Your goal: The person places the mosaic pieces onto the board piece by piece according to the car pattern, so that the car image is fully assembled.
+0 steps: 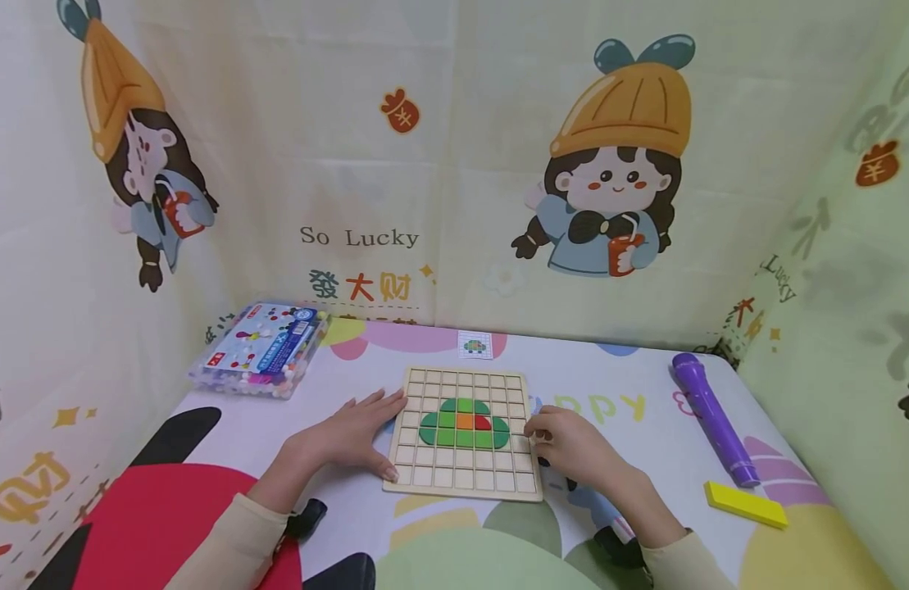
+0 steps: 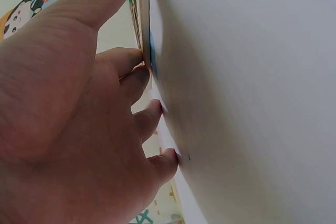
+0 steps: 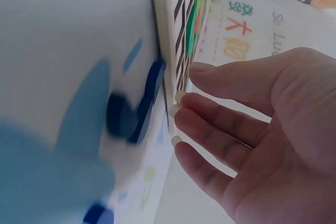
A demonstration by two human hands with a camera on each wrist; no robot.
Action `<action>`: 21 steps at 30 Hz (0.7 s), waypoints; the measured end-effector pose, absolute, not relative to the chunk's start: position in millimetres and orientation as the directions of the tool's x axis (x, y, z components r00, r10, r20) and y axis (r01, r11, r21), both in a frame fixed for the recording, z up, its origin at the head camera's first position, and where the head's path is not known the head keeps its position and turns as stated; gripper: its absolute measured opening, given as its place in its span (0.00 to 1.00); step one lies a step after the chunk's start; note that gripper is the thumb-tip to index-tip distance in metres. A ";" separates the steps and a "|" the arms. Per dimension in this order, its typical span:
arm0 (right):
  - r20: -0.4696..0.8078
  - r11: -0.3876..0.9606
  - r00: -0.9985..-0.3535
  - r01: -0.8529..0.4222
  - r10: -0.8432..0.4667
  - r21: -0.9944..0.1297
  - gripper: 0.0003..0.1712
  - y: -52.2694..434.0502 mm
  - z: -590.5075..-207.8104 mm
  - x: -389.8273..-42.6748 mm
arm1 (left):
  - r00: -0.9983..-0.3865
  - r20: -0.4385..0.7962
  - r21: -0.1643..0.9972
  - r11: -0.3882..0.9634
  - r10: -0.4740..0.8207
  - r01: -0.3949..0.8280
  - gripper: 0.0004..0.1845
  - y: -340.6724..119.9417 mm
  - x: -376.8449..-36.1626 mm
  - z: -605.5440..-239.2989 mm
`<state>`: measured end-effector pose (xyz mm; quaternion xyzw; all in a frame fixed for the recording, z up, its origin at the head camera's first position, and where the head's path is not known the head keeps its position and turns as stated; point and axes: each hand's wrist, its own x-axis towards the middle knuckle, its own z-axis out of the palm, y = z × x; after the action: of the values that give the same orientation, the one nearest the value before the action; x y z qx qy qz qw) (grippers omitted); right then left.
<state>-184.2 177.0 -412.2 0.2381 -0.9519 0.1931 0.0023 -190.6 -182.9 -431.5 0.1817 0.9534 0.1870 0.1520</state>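
Observation:
A wooden grid board (image 1: pixel 461 483) lies flat on the printed table cover. In its middle cells sits a dome of green tiles (image 1: pixel 465 426) with one orange and one red tile. My left hand (image 1: pixel 358 434) rests flat on the cover, fingers straight against the board's left edge (image 2: pixel 143 19) and thumb by its near-left corner. My right hand (image 1: pixel 565 442) is at the board's right edge (image 3: pixel 176 35); its fingertips (image 3: pixel 181 96) touch that edge and nothing shows in it.
A clear box of coloured beads (image 1: pixel 261 350) stands at the back left. A small pattern card (image 1: pixel 474 345) lies behind the board. To the right lie a purple torch-like stick (image 1: pixel 712 418) and a yellow bar (image 1: pixel 745 503). Cartoon fabric walls close three sides.

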 end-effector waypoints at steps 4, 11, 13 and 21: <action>0.067 0.823 -0.899 -0.424 -0.433 -0.377 0.11 190.8 -412.0 -182.0 | -0.888 -0.222 0.407 0.866 0.403 0.291 0.63 -183.5 -191.5 -432.6; 0.050 0.827 -0.888 -0.445 -0.457 -0.344 0.11 207.1 -415.8 -178.0 | -0.878 -0.230 0.424 0.855 0.421 0.299 0.63 -184.5 -191.9 -431.8; 0.049 0.834 -0.890 -0.443 -0.453 -0.330 0.12 209.2 -417.5 -176.9 | -0.875 -0.231 0.433 0.850 0.427 0.301 0.63 -184.5 -192.1 -431.1; 0.040 0.853 -0.917 -0.385 -0.397 -0.353 0.11 212.2 -418.8 -176.5 | -0.875 -0.225 0.444 0.845 0.428 0.299 0.63 -183.7 -192.2 -429.6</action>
<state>-176.5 212.2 -418.8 0.2032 -0.9624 0.1796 -0.0173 -192.2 -183.7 -429.6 0.1921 0.9470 0.2020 0.1597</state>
